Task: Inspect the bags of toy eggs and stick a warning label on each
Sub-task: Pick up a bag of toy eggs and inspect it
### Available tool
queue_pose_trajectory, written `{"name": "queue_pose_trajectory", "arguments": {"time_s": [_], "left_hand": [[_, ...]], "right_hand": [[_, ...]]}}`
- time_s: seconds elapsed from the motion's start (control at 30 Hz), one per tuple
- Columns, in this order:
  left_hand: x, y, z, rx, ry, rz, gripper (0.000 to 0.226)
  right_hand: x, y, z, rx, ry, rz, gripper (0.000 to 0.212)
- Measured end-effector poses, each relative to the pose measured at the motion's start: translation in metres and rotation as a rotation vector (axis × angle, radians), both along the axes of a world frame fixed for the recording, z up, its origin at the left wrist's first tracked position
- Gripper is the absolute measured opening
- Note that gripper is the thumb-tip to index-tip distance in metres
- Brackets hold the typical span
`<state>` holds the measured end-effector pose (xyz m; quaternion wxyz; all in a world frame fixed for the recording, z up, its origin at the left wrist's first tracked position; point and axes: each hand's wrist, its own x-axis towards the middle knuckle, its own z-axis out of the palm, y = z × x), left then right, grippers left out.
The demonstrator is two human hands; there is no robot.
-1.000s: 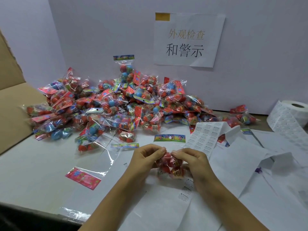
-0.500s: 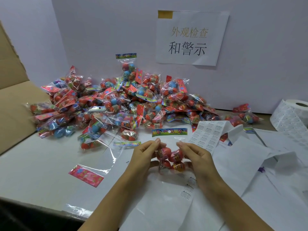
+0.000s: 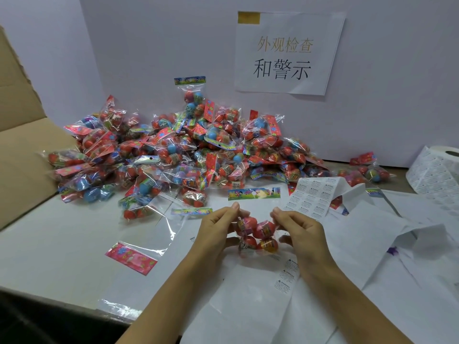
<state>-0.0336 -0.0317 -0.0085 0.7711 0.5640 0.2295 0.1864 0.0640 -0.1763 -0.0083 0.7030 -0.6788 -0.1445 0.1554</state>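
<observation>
Above table (image 3: pixel 62 244), bag (image 3: pixel 255 232) between hands

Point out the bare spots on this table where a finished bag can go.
Bare white table lies left of the empty flat bag, between the cardboard flap and the pile of egg bags. Right of both hands, label backing sheets cover everything up to the label roll. The back is crowded.

Packing/QC station: white table (image 3: pixel 44 249) heaped with bagged toy eggs (image 3: pixel 173 155), label roll (image 3: pixel 437 170), cardboard box (image 3: pixel 22 135), printed Chinese station sign (image 3: pixel 285 53) taped on wall.
</observation>
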Motion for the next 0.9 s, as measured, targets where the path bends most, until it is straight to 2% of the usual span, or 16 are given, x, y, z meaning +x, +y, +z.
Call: {"name": "queue_pose_trajectory", "arguments": {"time_s": [0.13, 0.2, 0.27, 0.4, 0.5, 0.57, 0.67, 0.73, 0.8, 0.87, 0.9], "left_hand": [[0.002, 0.006, 0.001, -0.021, -0.045, 0.086, 0.032], [0.002, 0.007, 0.003, -0.038, -0.088, 0.095, 0.032], [0.002, 0.007, 0.003, -0.069, -0.148, 0.076, 0.045], [-0.001, 0.007, 0.0, -0.041, -0.244, -0.032, 0.04], [-0.001, 0.007, -0.001, -0.06, -0.284, -0.077, 0.046], [0.0, 0.006, -0.001, -0.049, -0.292, -0.052, 0.032], [0.003, 0.009, -0.007, 0.09, -0.203, 0.118, 0.014], [0.003, 0.013, -0.009, 0.194, -0.088, 0.194, 0.024], [0.003, 0.013, -0.009, 0.109, -0.074, 0.121, 0.035], [0.002, 0.011, -0.009, 0.026, -0.129, 0.033, 0.02], [0.002, 0.01, -0.009, 0.057, -0.136, 0.025, 0.008]], "right_hand": [[0.002, -0.003, -0.002, 0.012, -0.151, -0.068, 0.001], [-0.001, -0.004, -0.001, 0.014, -0.234, -0.058, 0.006], [-0.006, -0.002, 0.002, 0.0, -0.276, 0.017, 0.018], [-0.012, 0.001, -0.001, -0.075, -0.326, 0.157, 0.037], [-0.007, 0.0, -0.003, -0.086, -0.359, 0.117, 0.03], [-0.002, -0.001, -0.004, -0.041, -0.319, 0.09, 0.021], [0.001, 0.0, 0.0, 0.111, -0.073, 0.09, 0.015], [0.0, 0.0, 0.004, 0.161, 0.06, 0.136, 0.023], [0.0, 0.001, 0.006, 0.165, 0.145, 0.177, 0.026], [0.0, 0.003, 0.007, 0.151, 0.165, 0.21, 0.026], [-0.001, 0.003, 0.006, 0.134, 0.141, 0.233, 0.025]]}}
